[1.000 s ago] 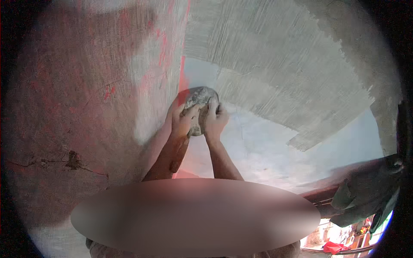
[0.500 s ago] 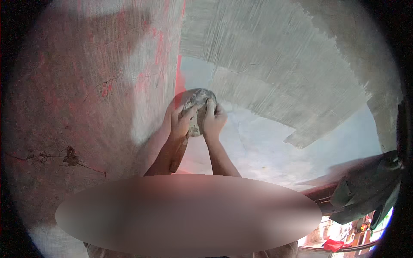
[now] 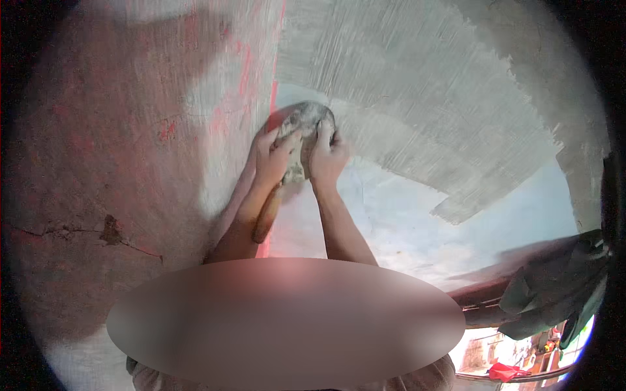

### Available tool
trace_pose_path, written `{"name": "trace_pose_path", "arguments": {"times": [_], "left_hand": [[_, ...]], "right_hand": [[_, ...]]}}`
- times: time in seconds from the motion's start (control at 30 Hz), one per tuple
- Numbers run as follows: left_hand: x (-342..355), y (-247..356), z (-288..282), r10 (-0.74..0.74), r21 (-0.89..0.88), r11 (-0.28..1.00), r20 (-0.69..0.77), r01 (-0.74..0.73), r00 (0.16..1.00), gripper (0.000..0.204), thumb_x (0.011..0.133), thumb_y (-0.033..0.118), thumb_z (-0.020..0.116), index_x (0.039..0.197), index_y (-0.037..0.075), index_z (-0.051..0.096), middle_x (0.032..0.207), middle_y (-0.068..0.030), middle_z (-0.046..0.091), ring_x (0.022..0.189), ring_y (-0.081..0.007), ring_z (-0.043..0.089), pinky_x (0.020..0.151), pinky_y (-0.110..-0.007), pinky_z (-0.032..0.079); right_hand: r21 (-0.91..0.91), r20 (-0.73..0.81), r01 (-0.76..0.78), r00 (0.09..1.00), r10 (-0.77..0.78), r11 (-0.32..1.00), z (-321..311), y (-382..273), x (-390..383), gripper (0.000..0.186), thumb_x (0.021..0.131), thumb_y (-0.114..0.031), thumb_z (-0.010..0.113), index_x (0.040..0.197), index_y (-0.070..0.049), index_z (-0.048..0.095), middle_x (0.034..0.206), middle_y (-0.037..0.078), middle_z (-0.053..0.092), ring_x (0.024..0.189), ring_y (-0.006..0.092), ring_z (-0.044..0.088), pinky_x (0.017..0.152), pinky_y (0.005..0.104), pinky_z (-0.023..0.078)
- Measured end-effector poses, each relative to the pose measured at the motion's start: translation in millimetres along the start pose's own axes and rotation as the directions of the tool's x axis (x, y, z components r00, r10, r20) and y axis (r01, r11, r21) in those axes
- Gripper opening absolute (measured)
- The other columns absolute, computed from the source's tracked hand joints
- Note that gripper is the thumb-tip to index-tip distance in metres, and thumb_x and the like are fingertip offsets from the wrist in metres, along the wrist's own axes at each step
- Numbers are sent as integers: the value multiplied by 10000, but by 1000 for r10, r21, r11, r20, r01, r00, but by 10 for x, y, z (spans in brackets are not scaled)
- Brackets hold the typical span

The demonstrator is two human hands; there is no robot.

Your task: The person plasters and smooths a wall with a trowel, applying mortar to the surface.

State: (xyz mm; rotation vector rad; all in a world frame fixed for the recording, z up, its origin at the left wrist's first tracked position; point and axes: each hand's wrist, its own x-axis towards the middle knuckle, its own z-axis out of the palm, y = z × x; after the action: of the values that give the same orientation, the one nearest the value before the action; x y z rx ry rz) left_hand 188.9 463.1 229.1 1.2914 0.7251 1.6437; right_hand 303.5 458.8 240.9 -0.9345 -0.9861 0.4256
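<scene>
Both my hands are raised against the wall on a rounded, grey-smeared thing (image 3: 306, 117) with pale patches; its kind is hard to make out. My left hand (image 3: 269, 158) grips its left side, fingers bent over its face. My right hand (image 3: 328, 158) is closed on its right edge, the thumb side turned inward. Beneath my left hand a wooden handle (image 3: 266, 218) slants down along the forearm; whether it joins the rounded thing is hidden by the hand.
The left wall (image 3: 130, 143) is rough and pink-stained, with a cracked hole (image 3: 111, 230). Grey streaked coating (image 3: 417, 85) covers much of the pale surface to the right. Dark cloth (image 3: 554, 287) hangs at the lower right, above a red item (image 3: 505, 372). A blurred oval covers the lower middle.
Both hands have moved up the wall, together with the rounded thing and the wooden handle. The grip looks the same.
</scene>
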Motion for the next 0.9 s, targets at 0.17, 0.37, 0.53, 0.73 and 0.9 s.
{"name": "trace_pose_path", "arguments": {"times": [0.17,0.37,0.53,0.73,0.9], "left_hand": [[-154,15,44,-7,50,999,-22,8,1000,210,954,118,698,1101,-26,737,1008,-31,729,905,-95,642,802,-269,504],[88,59,34,51,46,998,-10,-51,999,216,951,135,704,1072,-42,729,929,-6,704,840,-81,603,762,-273,497],[-84,0,37,7,-11,1000,-37,-8,999,231,949,148,712,1078,-42,729,921,-11,706,837,-85,606,756,-275,496],[78,94,29,-141,-7,990,-22,141,990,246,961,158,701,1112,-32,738,897,9,697,812,-70,609,724,-247,491],[20,9,19,51,39,998,-14,-51,999,241,963,142,694,1127,-31,732,944,1,703,838,-67,612,724,-241,489]], "right_hand": [[-206,-9,-194,981,196,959,-60,-66,-154,353,1016,-260,657,899,67,722,742,62,666,717,86,551,649,312,473],[44,16,-10,1000,9,999,39,-11,113,340,1024,-252,659,863,42,717,718,13,641,683,79,518,599,280,435],[-91,-10,-89,996,88,992,-21,81,-123,357,1014,-261,674,831,45,689,704,15,630,683,67,509,588,279,426],[-64,-8,138,990,-139,988,38,-13,122,312,1009,-242,666,868,34,700,733,22,649,696,83,537,614,295,454],[-108,6,-12,1000,13,994,-19,23,-3,333,1009,-243,642,903,67,703,711,90,647,690,121,571,647,343,484]]}}
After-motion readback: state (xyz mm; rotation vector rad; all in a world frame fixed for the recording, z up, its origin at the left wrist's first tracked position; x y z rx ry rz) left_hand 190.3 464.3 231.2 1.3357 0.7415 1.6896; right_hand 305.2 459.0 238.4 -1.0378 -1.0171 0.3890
